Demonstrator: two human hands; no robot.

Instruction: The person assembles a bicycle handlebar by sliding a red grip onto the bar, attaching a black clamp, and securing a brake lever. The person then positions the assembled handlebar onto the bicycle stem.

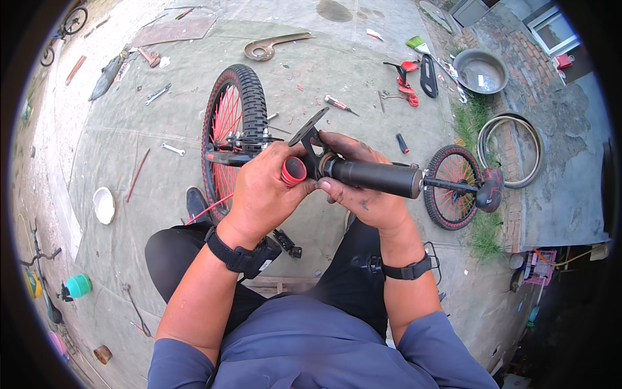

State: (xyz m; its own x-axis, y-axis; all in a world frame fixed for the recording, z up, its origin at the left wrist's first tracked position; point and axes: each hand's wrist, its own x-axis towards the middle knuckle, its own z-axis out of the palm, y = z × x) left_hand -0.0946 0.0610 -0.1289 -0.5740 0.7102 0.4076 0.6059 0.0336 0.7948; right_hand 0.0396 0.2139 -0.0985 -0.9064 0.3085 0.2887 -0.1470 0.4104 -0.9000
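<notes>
My left hand [262, 185] is closed, with a short hollow cylinder [293, 170] with a red rim showing between its thumb and forefinger. My right hand [366, 194] wraps round the near end of a thick black tube [379, 177], which points right. Dark, greasy ring-like parts sit at the tube's end between my hands. A black slotted bracket [309, 128] sticks up there; its attachment is hidden by my fingers. Just beyond my left hand stands a bicycle wheel [236, 110] with red spokes and a black knobbly tyre. Dark smudges mark my fingers.
A second red-spoked wheel [452, 187] and a black saddle [490, 190] are at right. On the ground lie a screwdriver [340, 104], spanners [173, 150], a black grip [402, 143], a curved chain guard [275, 45] and a white bowl [103, 205]. A metal basin [480, 70] stands far right.
</notes>
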